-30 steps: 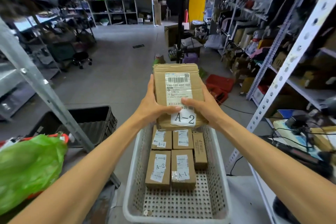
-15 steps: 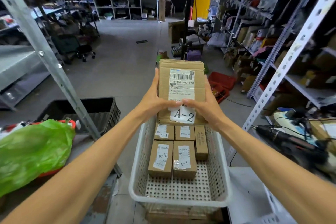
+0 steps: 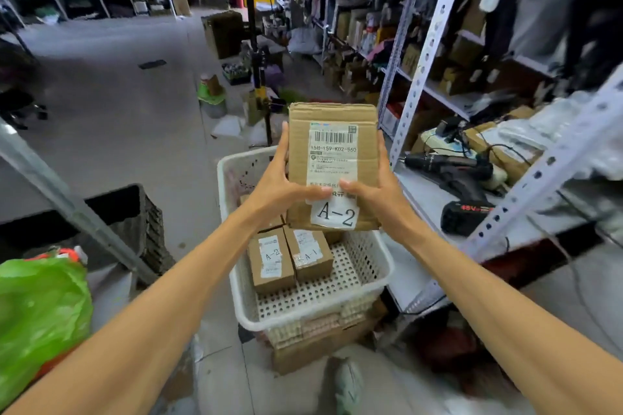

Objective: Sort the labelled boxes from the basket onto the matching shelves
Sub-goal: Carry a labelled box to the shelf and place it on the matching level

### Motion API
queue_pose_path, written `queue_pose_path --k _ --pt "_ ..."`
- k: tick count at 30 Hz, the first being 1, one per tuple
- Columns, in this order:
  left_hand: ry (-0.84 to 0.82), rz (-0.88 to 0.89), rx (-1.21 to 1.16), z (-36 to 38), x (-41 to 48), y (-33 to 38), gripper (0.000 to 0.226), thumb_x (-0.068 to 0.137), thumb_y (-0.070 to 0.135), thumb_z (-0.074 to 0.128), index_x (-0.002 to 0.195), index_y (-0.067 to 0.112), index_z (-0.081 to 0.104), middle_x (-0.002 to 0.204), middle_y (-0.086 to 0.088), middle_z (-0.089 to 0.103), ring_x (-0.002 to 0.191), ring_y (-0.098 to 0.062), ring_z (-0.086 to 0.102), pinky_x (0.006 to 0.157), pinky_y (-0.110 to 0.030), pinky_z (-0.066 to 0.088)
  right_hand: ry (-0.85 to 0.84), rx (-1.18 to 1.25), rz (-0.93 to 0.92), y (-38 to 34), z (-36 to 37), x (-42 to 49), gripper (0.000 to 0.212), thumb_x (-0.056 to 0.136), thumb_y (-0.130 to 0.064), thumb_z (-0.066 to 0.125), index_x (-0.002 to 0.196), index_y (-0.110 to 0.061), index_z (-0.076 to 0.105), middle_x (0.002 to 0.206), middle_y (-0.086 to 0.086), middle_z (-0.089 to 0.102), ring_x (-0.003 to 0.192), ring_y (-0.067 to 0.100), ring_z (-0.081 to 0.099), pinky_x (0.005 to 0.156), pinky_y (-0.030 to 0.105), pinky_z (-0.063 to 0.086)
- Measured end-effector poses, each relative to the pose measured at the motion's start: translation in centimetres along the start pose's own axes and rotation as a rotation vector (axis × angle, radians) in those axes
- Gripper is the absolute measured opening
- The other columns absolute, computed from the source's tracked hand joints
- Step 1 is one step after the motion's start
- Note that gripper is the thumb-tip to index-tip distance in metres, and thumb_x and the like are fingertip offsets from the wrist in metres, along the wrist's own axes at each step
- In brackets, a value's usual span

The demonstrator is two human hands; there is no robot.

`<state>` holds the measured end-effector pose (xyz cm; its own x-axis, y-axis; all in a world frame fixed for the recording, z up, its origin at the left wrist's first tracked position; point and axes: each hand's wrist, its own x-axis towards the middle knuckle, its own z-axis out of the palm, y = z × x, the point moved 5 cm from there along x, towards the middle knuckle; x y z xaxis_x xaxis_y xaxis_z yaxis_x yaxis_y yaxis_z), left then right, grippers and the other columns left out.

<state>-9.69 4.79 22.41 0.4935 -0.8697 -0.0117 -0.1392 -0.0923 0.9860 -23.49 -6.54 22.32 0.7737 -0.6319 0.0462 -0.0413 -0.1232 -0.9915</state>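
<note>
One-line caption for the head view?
Left hand and right hand hold brown cardboard box labelled A-2 above white perforated plastic basket.

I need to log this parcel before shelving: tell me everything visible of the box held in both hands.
The held box is flat brown corrugated cardboard, upright, facing the camera, above the white basket. It bears a white barcode label and a sticker reading A-2. The left hand and right hand grip its sides, thumbs on its face.
</note>
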Motion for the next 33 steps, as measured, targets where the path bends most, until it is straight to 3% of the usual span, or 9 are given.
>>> queue_pose_path --k 4,7,12,14,17,21,26,30,33 --pt "-0.131 0.015 0.003 5.0 -2.0 -0.4 0.128 0.065 0.015 0.089 0.152 0.042 -0.001 0.141 0.011 0.051 0.123 -0.001 0.053 0.102 -0.028 0.047 0.124 0.001 0.031 1.1 -3.0 -6.3 0.1 0.078 -0.011 0.072 0.153 -0.032 0.008 0.137 0.002 0.056 0.123 0.019 0.057 0.105 0.051 0.043" --pt "-0.217 0.035 -0.035 8.9 -4.1 -0.6 0.124 0.068 0.006 0.085 0.153 0.037 0.0 0.138 0.014 0.052 0.115 0.012 0.053 0.088 -0.012 0.049 0.223 0.012 0.057 1.8 -4.8 -11.2 0.098 0.084 -0.003 0.07 0.15 -0.037 0.005 0.136 -0.002 0.055 0.122 0.012 0.057 0.106 0.043 0.044" --pt "-0.336 0.027 -0.048 13.5 -7.2 -0.7 0.122 0.064 0.009 0.087 0.153 0.033 0.007 0.139 0.008 0.053 0.122 -0.003 0.055 0.092 -0.02 0.052 0.321 0.009 0.072 2.3 -7.1 -17.4 0.1 0.086 0.002 0.066 0.154 -0.031 0.0 0.129 -0.015 0.056 0.118 0.001 0.057 0.099 0.025 0.047" --pt "-0.365 0.038 -0.016 15.6 -8.5 -0.1 0.126 0.059 0.018 0.09 0.152 0.037 0.009 0.14 0.009 0.052 0.122 0.0 0.053 0.096 -0.022 0.049 0.363 0.01 0.072 2.1 -8.3 -20.1 0.1 0.086 0.003 0.065 0.155 -0.028 0.0 0.129 -0.014 0.057 0.118 0.003 0.057 0.1 0.026 0.047" --pt "-0.425 0.065 -0.019 19.3 -10.7 1.1 0.123 0.057 0.021 0.092 0.148 0.047 0.014 0.138 0.011 0.053 0.124 -0.005 0.053 0.103 -0.036 0.046 0.435 0.026 0.059 1.5 -10.5 -24.4 0.097 0.088 0.001 0.063 0.154 -0.029 -0.001 0.131 -0.011 0.057 0.12 0.006 0.057 0.103 0.032 0.045" --pt "-0.535 0.078 -0.018 25.5 -14.1 2.8 0.126 0.055 0.02 0.093 0.151 0.039 0.013 0.139 0.008 0.053 0.123 -0.007 0.054 0.1 -0.034 0.049 0.556 0.024 0.057 1.0 -14.1 -31.4 0.095 0.09 0.0 0.06 0.155 -0.029 -0.004 0.132 -0.015 0.055 0.121 0.003 0.056 0.097 0.022 0.048" --pt "-0.665 0.131 -0.085 33.3 -18.6 4.1 0.11 0.072 0.002 0.079 0.153 0.033 0.011 0.124 0.019 0.056 0.104 0.013 0.058 0.078 -0.011 0.05 0.7 0.005 0.058 1.0 -18.7 -39.6 0.098 0.086 0.003 0.061 0.154 -0.032 0.001 0.142 0.001 0.05 0.125 0.016 0.054 0.102 0.038 0.048" --pt "-0.823 0.146 -0.106 38.8 -20.5 5.4 0.111 0.07 0.004 0.081 0.153 0.033 0.012 0.132 0.008 0.058 0.113 -0.002 0.061 0.086 -0.019 0.053 0.833 0.013 0.071 0.4 -21.3 -45.0 0.099 0.087 0.008 0.059 0.154 -0.031 -0.003 0.144 0.003 0.048 0.126 0.016 0.053 0.104 0.041 0.046" --pt "-0.953 0.182 -0.104 43.1 -21.2 6.5 0.11 0.069 0.006 0.083 0.152 0.034 0.016 0.137 0.001 0.056 0.121 -0.012 0.058 0.099 -0.034 0.05 0.952 0.017 0.07 0.1 -22.9 -48.6 0.097 0.088 0.008 0.057 0.153 -0.031 -0.003 0.142 0.004 0.049 0.125 0.018 0.054 0.102 0.04 0.048"
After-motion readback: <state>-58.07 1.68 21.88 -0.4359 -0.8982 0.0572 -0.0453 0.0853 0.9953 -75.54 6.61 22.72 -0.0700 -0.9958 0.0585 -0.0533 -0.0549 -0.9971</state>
